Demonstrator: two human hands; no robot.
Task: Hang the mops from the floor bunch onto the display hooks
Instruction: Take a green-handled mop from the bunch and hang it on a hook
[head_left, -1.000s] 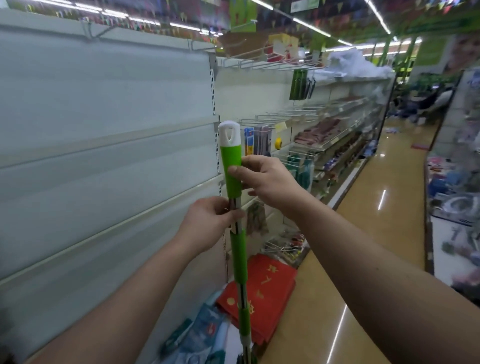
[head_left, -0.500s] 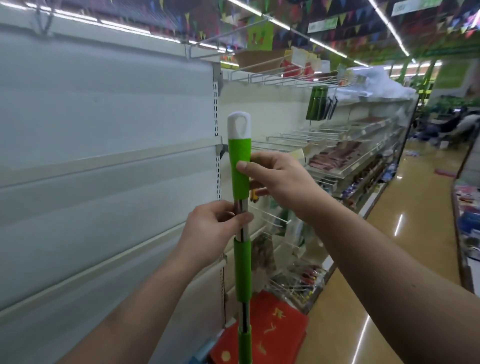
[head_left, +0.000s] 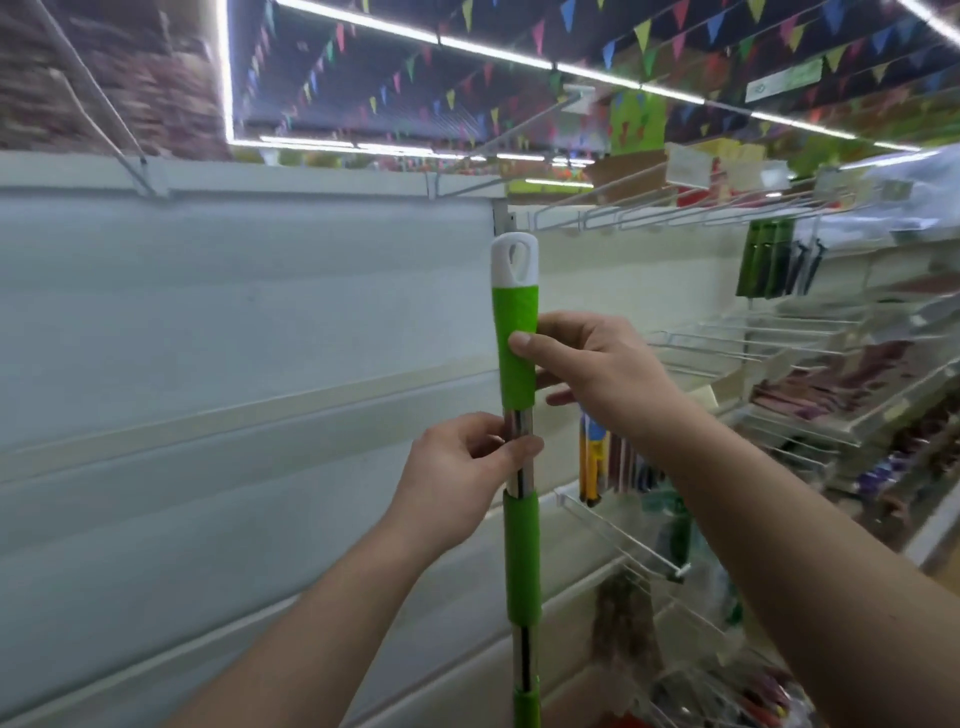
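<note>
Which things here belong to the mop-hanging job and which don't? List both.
Job: mop handle with white hanging loop; left hand; right hand; long wire display hook.
Lying about: bunting flags; wire shelves; hanging packaged goods.

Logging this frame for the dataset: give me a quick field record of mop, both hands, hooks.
mop handle: upright, green grips, bare metal sections between them
hanging loop: white cap with hole at the top, not on any hook
left hand: pinching the metal section below the upper grip
right hand: thumb and fingers on the upper green grip
display hooks: wire arms along the top rail, above the cap, bare
mop head: out of frame
</note>
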